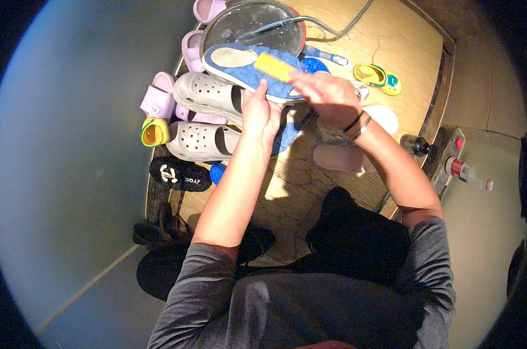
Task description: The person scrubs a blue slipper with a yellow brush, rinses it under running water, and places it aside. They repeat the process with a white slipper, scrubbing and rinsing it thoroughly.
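Observation:
A blue quilted slipper (246,74) with a white sole edge and a pale insole is held up in front of me. My left hand (261,109) grips its near edge, with the thumb on top. In my right hand (333,94) is a yellow brush (274,67), blurred, over the slipper's blue upper; its bristles cannot be made out. Just beyond the slipper stands a dark basin (211,32) with a red outer edge and water inside. A metal shower hose (320,21) runs into it. Another blue quilted slipper (287,135) lies below my hands, partly hidden.
Grey perforated clogs (198,141), lilac slides (159,98), small yellow clogs (370,74) and a black insole (180,174) surround the work. A blue-handled brush (326,56) lies beyond my right hand. At right are a dark bottle (414,145) and a clear plastic bottle (466,172).

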A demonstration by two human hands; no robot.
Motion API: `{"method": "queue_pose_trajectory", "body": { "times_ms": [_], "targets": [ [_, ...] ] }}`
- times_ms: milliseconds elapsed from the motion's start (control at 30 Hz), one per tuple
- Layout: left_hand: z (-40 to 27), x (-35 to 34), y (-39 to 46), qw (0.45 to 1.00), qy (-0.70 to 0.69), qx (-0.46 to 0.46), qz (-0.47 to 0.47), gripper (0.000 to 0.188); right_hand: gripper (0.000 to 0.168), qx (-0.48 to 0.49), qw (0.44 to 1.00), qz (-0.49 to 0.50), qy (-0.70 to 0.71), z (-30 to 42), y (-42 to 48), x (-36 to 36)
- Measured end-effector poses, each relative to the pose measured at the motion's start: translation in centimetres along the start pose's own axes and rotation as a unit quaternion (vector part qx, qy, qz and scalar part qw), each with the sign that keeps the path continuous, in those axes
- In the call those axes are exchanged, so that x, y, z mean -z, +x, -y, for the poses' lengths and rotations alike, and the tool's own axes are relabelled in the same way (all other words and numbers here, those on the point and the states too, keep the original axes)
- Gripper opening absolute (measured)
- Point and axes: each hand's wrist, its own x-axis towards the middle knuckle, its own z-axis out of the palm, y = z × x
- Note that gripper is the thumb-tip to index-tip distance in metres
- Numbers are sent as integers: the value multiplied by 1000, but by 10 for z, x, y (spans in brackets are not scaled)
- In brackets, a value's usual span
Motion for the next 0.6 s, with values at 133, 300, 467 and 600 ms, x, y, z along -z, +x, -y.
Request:
{"method": "queue_pose_trajectory", "body": {
  "times_ms": [133,300,467,600],
  "targets": [
    [7,13,-6,995,95,9,-37,30,27,-32,994,-2,-105,-30,3,-5],
    [-6,17,-2,988,129,74,-33,30,26,-42,997,-24,-61,-25,14,4],
    [-2,22,-9,984,153,91,-5,34,22,23,998,-5,-55,-13,9,-19],
    [1,26,-10,986,140,93,2,33,28,-88,988,-5,-129,-29,31,3]
  ]
}}
